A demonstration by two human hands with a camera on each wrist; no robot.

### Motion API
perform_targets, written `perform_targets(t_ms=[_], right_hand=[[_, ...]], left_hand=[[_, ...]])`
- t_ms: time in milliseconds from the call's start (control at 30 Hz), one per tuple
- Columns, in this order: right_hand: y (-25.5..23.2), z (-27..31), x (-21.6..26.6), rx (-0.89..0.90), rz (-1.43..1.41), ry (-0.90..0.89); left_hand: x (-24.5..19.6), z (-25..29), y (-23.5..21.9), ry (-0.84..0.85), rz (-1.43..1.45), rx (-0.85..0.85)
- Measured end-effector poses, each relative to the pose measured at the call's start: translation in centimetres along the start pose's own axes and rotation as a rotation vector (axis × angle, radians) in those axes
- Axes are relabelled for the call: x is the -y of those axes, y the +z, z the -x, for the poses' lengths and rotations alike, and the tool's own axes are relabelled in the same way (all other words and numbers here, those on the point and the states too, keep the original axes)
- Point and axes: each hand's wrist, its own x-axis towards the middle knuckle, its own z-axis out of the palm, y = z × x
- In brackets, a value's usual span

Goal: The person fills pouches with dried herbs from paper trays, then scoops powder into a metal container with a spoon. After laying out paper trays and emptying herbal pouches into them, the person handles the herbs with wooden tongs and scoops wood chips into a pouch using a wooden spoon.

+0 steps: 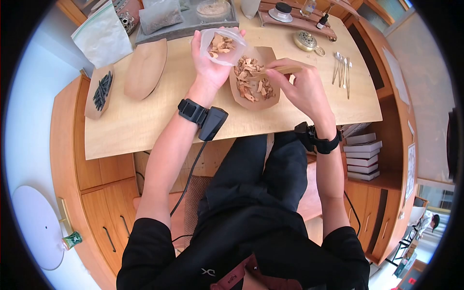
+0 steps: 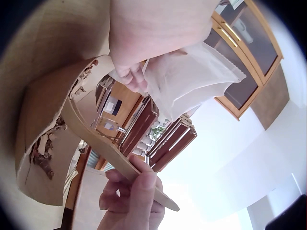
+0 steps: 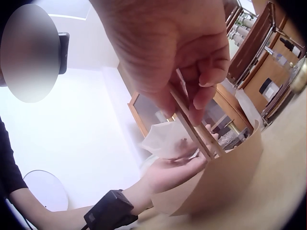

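Observation:
My left hand (image 1: 212, 72) holds up a translucent plastic bag (image 1: 243, 50), its mouth spread wide and pale brown dried slices (image 1: 221, 44) inside. Just right of it on the table lies a brown paper tray (image 1: 253, 104) with more dried, curled slices (image 1: 247, 92). Over that tray, my right hand (image 1: 303, 89) pinches wooden tongs (image 2: 103, 146) between thumb and fingers. Their tips reach down among the slices in the tray. In the right wrist view the two arms of the tongs (image 3: 193, 132) stand slightly apart; what lies between their tips is hidden.
To the left lie an empty brown paper tray (image 1: 145, 67) and a smaller one with dark sticks (image 1: 102, 91). A grey tray (image 1: 186, 34) with bags and a dish stands behind. At right are a brass burner (image 1: 305, 41), several thin tools (image 1: 342, 72) and a wooden stand (image 1: 295, 21).

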Motion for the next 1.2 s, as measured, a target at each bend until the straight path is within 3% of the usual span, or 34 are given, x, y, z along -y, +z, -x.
perform_targets(t_ms=[100,200,500,767,1200], right_hand=[[0.4,0.0,0.6,-0.021,-0.035,-0.042],[1.2,0.0,0.8,0.043,0.011,0.039],[0.5,0.0,0.0,-0.054,-0.001,-0.087],[-0.3,0.1,-1.6,-0.081,-0.010,0.120],[-0.7,0.6,0.6,0.007,-0.070,0.172]], left_hand=[[0.2,-0.1,-0.1,-0.028,0.023,0.010],[0.2,-0.2,0.0,-0.021,0.008,0.003],[0.2,-0.1,-0.1,0.013,0.008,-0.052],[0.1,-0.2,-0.2,0.010,-0.008,-0.004],[0.1,-0.2,-0.1,0.008,-0.012,-0.007]])
